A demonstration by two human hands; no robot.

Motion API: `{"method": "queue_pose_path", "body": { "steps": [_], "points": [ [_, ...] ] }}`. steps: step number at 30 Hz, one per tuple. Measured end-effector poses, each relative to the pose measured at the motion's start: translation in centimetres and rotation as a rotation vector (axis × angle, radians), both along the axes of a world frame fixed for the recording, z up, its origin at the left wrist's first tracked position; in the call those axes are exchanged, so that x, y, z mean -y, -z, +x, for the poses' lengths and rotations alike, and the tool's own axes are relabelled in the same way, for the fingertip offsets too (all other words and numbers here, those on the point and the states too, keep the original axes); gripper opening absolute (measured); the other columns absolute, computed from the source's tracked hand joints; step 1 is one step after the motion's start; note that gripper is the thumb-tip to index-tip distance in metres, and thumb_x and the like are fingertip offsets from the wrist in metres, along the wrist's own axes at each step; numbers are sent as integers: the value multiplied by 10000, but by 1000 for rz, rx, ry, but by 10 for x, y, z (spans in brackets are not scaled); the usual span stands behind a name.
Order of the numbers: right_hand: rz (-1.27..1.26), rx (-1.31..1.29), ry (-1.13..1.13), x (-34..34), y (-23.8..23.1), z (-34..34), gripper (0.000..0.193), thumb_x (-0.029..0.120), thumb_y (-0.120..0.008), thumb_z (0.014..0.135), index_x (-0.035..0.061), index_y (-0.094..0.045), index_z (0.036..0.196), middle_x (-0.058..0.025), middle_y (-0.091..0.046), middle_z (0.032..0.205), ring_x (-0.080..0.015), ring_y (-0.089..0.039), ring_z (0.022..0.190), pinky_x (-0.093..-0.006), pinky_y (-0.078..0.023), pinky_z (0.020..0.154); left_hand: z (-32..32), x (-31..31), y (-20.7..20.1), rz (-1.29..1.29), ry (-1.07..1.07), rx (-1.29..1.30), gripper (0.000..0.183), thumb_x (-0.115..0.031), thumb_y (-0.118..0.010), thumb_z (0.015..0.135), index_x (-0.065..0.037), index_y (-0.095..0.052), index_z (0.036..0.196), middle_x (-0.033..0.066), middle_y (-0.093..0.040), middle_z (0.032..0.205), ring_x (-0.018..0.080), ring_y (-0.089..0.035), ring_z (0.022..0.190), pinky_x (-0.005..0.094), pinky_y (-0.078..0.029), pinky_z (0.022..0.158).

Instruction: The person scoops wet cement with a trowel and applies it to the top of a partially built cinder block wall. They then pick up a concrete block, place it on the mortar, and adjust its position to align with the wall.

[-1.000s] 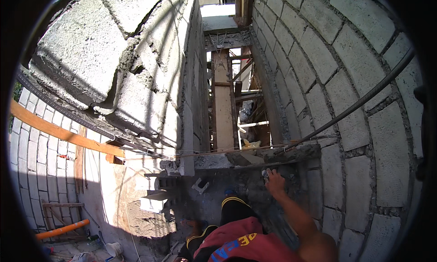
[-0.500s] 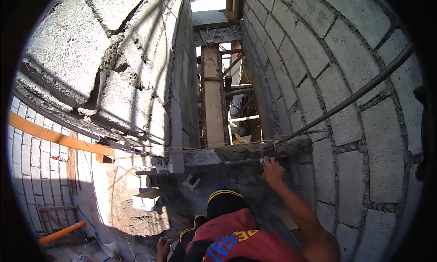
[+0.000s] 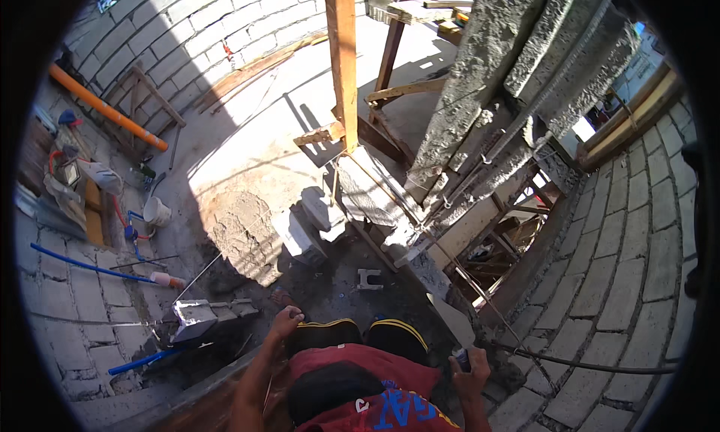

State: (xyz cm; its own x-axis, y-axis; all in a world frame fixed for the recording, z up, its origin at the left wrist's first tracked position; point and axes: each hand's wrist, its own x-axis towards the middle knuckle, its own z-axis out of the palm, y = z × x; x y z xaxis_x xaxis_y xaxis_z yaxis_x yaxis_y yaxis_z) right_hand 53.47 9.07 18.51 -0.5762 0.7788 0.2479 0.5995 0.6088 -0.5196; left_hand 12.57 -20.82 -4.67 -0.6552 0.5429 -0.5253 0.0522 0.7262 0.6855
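My right hand (image 3: 472, 370), at the lower right, is closed round the handle of a trowel. The pointed grey blade of the trowel (image 3: 454, 321) reaches up and left, beside the end of a low mortared ledge (image 3: 430, 277). My left hand (image 3: 285, 324) hangs in front of my left knee with its fingers curled in; whatever they may hold is hidden. A broken piece of hollow block (image 3: 369, 279) lies on the dark floor ahead of my knees. Farther off, whitish concrete blocks (image 3: 298, 238) stand next to a mortar heap (image 3: 244, 233).
A block wall (image 3: 622, 282) rises on the right, with a dark rebar (image 3: 585, 363) running across it. Timbers show in a floor opening (image 3: 517, 241). A wooden post (image 3: 342, 64) stands ahead. At left are an orange pipe (image 3: 109, 108), a white bucket (image 3: 156, 211) and stacked blocks (image 3: 196, 318).
My view has swung left, bringing the mortar heap and yard toward the middle. My right hand has come back from the ledge, nearer my body; the trowel blade now shows. My left hand sits higher.
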Motion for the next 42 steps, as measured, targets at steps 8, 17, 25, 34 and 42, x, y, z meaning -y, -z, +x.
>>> {"method": "queue_pose_path", "body": {
  "steps": [8,17,25,34,42],
  "points": [
    [-466,-227,-570,119,108,-351,245,147,-721,805,15,-516,828,-103,-575,684,-240,-580,622,-363,-461,615,45,0,72,350,-367,101,343,-279,-658,908,-28,-591,1131,140,-681,1004,243,-667,964,365,-514,866],
    [-340,894,-633,162,428,-462,388,264,-679,746,10,-608,1030,-242,-673,818,-434,-669,816,-487,-526,719,-91,50,212,323,-992,67,301,-205,-650,895,-34,-565,1128,125,-688,888,251,-690,837,358,-538,758],
    [-783,399,-698,343,632,-749,533,398,-579,929,-51,-552,1215,-296,-652,1005,-450,-634,989,-467,-488,838,-142,97,280,430,-1607,215,363,-177,-677,903,-11,-517,1182,60,-626,934,120,-606,813,285,-497,734],
    [-664,789,-624,310,695,-683,598,481,-554,916,-53,-555,1185,-302,-655,1010,-511,-600,1006,-530,-478,860,-155,121,267,384,-1702,399,449,-186,-619,942,6,-414,1292,99,-634,976,163,-623,833,288,-492,753],
    [-838,701,-246,330,749,-595,529,305,-692,850,-119,-580,1144,-252,-682,930,-356,-677,878,-412,-516,798,-146,120,289,383,-1810,473,446,-235,-655,910,-75,-468,1282,10,-605,887,114,-581,717,239,-470,621]
  ]
}}
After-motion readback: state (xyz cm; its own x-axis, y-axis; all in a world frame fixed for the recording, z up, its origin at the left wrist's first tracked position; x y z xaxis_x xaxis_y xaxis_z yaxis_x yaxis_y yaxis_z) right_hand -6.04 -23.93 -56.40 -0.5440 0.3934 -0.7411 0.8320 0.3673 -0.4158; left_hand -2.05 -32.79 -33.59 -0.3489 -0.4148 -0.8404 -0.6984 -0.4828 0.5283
